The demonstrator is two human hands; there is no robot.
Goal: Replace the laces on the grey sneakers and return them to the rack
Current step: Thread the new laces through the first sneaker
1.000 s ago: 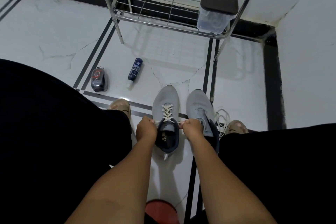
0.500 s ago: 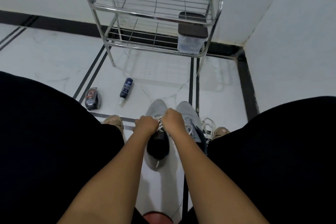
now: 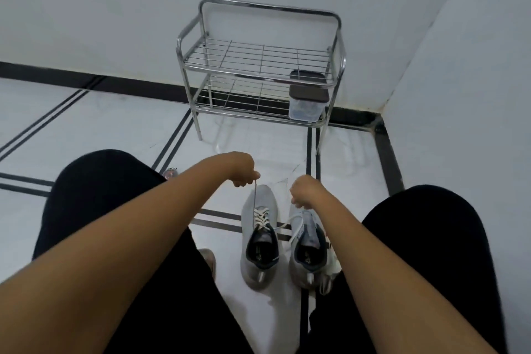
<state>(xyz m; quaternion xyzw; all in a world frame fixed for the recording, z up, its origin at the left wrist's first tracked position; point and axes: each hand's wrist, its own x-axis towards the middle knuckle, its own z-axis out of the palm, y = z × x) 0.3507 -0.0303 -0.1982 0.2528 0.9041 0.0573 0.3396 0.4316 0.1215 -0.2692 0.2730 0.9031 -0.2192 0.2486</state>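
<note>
Your left hand (image 3: 242,174) pinches one end of the white lace (image 3: 260,217) and holds it raised above the toe of the left sneaker (image 3: 258,238); your right hand (image 3: 304,191) is clenched on the other end, which runs from the top eyelets across toward the right sneaker (image 3: 309,250). Both ends look taut. Both grey sneakers stand side by side on the floor (image 3: 86,129) between your knees, toes toward the rack (image 3: 261,66), heels toward you. The left sneaker shows crossed lacing up to the collar. The right sneaker's state is harder to read: something pale lies over its tongue, but whether that is its own lace or the end you are holding cannot be told. Judgement: the step in hand is drawing the lace snug on the left sneaker, with even ends, ahead of tying. The next move calls for crossing the two ends near the top eyelets and forming the knot without letting tension slip, so keep both pinches firm. Then check the right sneaker before any return. The rack stands well apart, against the wall, both wire shelves open apart from a lidded container (image 3: 307,103) at the right end of the lower one, leaving room for the pair beside it.
</note>
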